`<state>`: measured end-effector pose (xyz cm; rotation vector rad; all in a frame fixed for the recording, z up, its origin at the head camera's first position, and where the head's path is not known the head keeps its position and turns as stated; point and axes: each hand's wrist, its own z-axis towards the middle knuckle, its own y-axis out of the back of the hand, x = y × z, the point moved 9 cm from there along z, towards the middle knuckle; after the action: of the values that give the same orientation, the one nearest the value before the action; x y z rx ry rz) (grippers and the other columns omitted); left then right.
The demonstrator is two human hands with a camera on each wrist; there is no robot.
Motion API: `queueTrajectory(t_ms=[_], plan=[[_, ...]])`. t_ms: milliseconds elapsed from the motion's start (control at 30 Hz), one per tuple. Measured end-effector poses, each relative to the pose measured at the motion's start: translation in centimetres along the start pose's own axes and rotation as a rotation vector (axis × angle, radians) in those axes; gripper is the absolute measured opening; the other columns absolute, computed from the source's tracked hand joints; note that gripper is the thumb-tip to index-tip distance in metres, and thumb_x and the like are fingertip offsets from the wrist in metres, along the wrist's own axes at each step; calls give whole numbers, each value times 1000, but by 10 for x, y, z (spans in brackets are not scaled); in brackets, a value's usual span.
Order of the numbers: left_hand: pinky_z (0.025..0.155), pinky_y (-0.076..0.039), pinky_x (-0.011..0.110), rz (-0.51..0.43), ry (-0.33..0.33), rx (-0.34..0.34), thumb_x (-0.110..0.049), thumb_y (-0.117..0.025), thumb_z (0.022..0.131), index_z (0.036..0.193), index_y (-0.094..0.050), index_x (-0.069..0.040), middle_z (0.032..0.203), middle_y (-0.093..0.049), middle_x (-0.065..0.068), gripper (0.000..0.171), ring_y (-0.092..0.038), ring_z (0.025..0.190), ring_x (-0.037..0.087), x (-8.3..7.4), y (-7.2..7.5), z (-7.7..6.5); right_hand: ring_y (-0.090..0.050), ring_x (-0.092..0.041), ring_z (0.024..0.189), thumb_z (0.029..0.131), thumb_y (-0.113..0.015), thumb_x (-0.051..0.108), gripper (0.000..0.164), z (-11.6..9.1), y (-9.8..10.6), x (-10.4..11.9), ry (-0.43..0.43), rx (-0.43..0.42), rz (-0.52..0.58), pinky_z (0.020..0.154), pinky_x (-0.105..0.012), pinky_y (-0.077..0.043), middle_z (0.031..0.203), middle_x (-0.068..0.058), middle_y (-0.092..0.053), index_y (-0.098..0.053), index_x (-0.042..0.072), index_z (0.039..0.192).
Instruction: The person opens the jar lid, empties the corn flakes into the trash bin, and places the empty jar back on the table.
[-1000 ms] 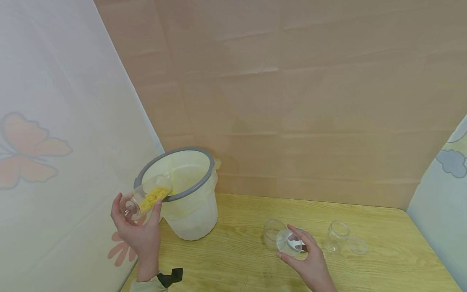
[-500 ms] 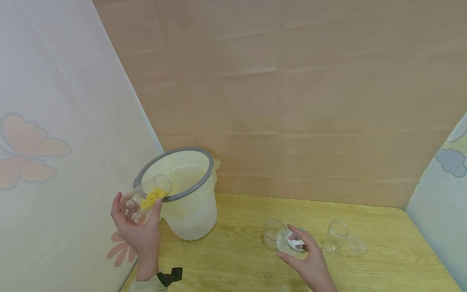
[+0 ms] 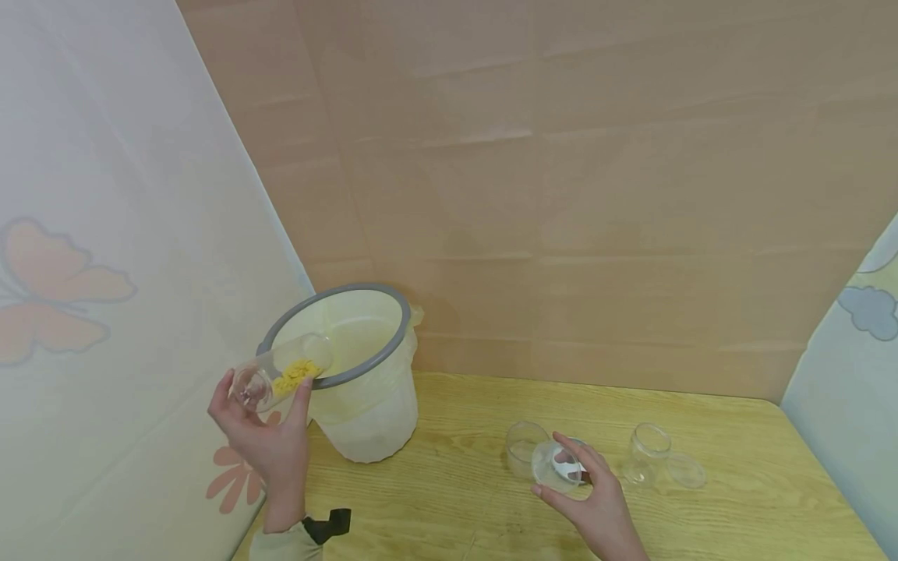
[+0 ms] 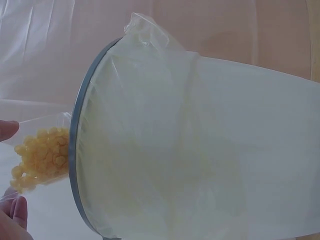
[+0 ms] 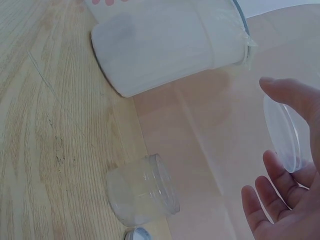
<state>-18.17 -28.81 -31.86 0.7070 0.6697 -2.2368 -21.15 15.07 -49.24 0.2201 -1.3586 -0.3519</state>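
Observation:
My left hand [image 3: 263, 452] grips a clear plastic jar [image 3: 256, 382] near its base, fingers and thumb round its sides. The jar lies tilted, its mouth over the near left rim of a trash can [image 3: 379, 417] with a grey ring and a thin bag lining. Small yellow pieces [image 4: 45, 155], rounded like corn kernels, heap along the jar's lower side. In my right hand [image 3: 596, 495] is a clear round lid [image 5: 285, 135], pinched at its edge between thumb and fingers. The lid is above the table, in front of an upright clear jar [image 5: 140, 192].
A second clear jar [image 3: 648, 456] stands farther right on the wooden table [image 3: 463, 436], with a clear lid [image 3: 686, 471] lying beside it. A small round item with a silvery rim [image 5: 137, 234] sits near the middle jar. Paper sheeting [image 3: 561, 234] backs the table.
The yellow pieces have shifted inside the left jar and bunched into a more compact heap. My left hand has lifted the jar's base slightly. The right hand and its lid keep their place.

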Motion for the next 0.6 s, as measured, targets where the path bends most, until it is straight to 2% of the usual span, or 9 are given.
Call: queueTrajectory(t_ms=[233, 400, 500, 600], plan=[[94, -41, 27, -17, 13, 13, 17, -82, 71, 144, -41, -1, 129, -57, 16, 85, -51, 104, 19, 8, -2, 1, -53, -14, 102, 76, -91, 29, 73, -1, 0, 0, 3, -2, -1, 87, -28, -46, 110, 5, -60, -59, 22, 142], [95, -40, 27, 4, 30, 20, 16, -84, 70, 147, -43, -2, 134, -56, 15, 89, -52, 108, 21, 22, 1, 2, -53, -15, 102, 77, -91, 29, 73, -1, 0, -1, 0, 2, 1, 86, -28, -46, 110, 4, -59, -59, 23, 142], [95, -40, 27, 23, 27, 26, 15, -85, 70, 148, -44, -3, 137, -56, 13, 90, -51, 111, 21, 22, 1, 3, -53, -16, 103, 77, -91, 30, 73, -1, 0, -2, -3, 4, 0, 87, -28, -46, 110, 4, -59, -58, 23, 142], [96, -41, 27, 37, 22, 28, 15, -84, 71, 148, -45, -3, 138, -55, 13, 88, -52, 113, 21, 16, -1, 3, -53, -18, 104, 77, -91, 30, 73, 0, 0, -3, -3, 5, 3, 87, -28, -46, 111, 4, -59, -58, 24, 142]])
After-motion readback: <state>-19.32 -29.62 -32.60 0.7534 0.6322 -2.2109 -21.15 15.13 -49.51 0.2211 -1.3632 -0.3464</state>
